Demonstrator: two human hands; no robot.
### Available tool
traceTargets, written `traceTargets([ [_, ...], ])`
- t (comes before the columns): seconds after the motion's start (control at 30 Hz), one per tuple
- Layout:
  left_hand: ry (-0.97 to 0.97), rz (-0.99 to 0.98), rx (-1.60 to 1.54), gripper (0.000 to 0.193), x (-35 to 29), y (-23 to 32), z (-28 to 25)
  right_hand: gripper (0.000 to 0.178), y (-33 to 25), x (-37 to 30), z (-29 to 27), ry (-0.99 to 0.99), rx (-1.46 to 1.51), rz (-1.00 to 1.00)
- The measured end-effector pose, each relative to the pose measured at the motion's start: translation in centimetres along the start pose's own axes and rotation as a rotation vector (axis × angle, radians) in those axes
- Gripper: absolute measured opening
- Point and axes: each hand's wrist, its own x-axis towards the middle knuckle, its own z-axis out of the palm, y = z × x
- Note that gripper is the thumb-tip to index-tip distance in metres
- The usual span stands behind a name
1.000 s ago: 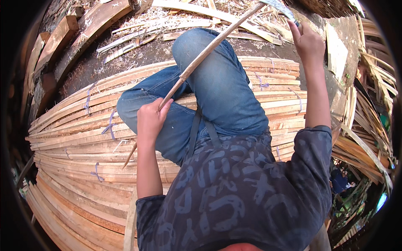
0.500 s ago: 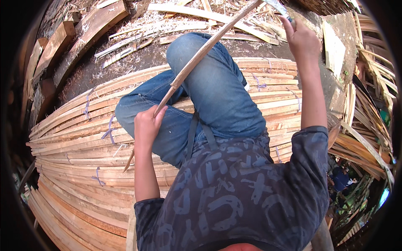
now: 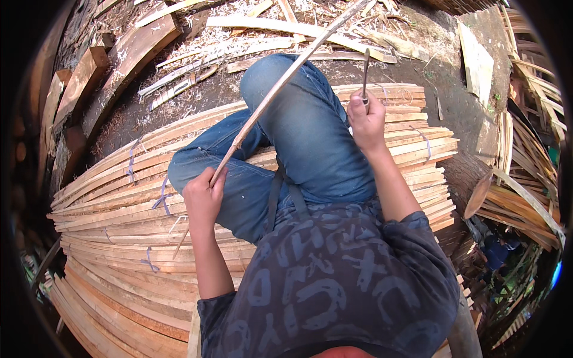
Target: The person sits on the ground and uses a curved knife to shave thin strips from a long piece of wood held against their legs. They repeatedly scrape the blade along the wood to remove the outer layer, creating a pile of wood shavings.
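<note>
A long thin wooden stick [image 3: 271,95] slants across my bent, jean-clad legs. My left hand [image 3: 203,192] is closed round it near its lower part, and a short tail of the stick shows past the wrist. The far end rises toward the top edge of the view. My right hand [image 3: 367,119], to the right of my raised knee, is closed round the handle of a knife [image 3: 366,70]. The narrow dark blade points away from me, its edge seen almost end-on. Blade and stick are apart.
Beneath me lie bundles of wooden strips [image 3: 119,215] tied with purple cord [image 3: 162,198]. Thick timber blocks [image 3: 128,51] stand at the far left. Loose slats [image 3: 298,27] and shavings litter the ground ahead. More split wood [image 3: 516,209] is heaped at the right.
My right hand has come back toward me and left from beyond the knee, bringing the knife off the far part of the stick. My left hand keeps its grip, slightly lower.
</note>
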Motion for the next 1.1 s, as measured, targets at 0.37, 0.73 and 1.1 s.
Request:
traceTargets([
  [0.37,-0.01,-0.044,-0.025,0.051,-2.5,-4.4,1.9,0.035,-2.9,-0.4,1.1,-0.113,-0.612,-0.286],
  [0.73,0.096,0.052,-0.114,0.069,-1.6,-4.6,4.5,0.047,-4.3,-1.3,-2.0,-0.156,-0.816,-0.369],
  [1.1,0.105,0.045,-0.135,0.066,-1.5,-5.2,4.7,0.056,-5.9,2.9,-4.6,-0.081,-1.333,-0.765],
])
